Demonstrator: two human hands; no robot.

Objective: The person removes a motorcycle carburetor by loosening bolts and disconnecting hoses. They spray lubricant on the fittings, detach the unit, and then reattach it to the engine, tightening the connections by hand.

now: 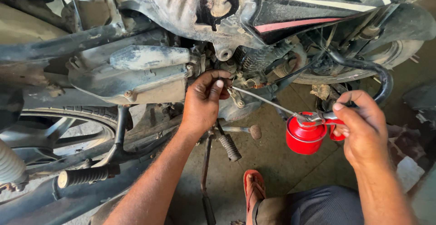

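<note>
Both hands work beside the motorcycle engine [254, 66]: the left hand [204, 102] pinches the tip of a thin metal spout [263, 100] against it. At four o'clock from that, the right hand [359, 125] grips a red oil can [305, 136], fingers curled round its trigger, above the concrete floor [272, 161].

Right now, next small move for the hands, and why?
Probably squeeze the lever of the red oil can in the right hand. Its thin spout already reaches the engine side, where the left hand pinches the tip and steadies it by a small fitting.
</note>
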